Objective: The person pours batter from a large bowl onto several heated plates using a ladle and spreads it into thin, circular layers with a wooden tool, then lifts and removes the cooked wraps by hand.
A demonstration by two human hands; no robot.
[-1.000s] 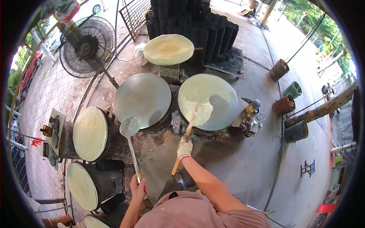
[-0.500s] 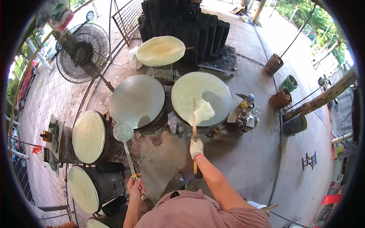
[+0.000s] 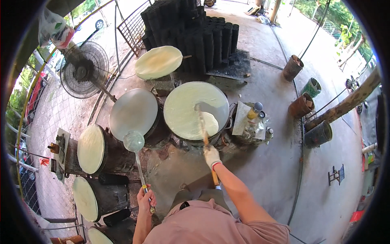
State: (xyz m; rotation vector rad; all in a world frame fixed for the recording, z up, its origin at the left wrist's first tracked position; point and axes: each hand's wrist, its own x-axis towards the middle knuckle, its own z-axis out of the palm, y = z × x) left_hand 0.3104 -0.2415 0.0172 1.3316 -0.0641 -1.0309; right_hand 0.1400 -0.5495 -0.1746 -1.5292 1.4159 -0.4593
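My left hand [image 3: 146,199], bare, grips the long handle of a ladle [image 3: 133,141]. Its round bowl hangs over the near edge of a bare grey griddle [image 3: 132,110]. My right hand [image 3: 211,157], in a white glove with a red cuff, is closed around a wooden batter spreader [image 3: 204,132]. The spreader's far end rests on a second round griddle, spread with pale batter [image 3: 178,107]. A thicker pool of batter [image 3: 210,123] lies just right of the stick. A grey patch, perhaps shadow, shows at the right of this griddle.
More round stoves topped with pale sheets [image 3: 90,149] [image 3: 85,199] stand on the left. Beyond the griddles are a pale round sheet [image 3: 158,62] and stacked black charcoal cylinders [image 3: 203,42]. A fan [image 3: 83,70] stands far left; bottles and jars [image 3: 256,120] sit right of the batter griddle.
The spreader has shifted right across its griddle, and batter covers more of the near right side. My left hand still holds the ladle. The view has shifted slightly.
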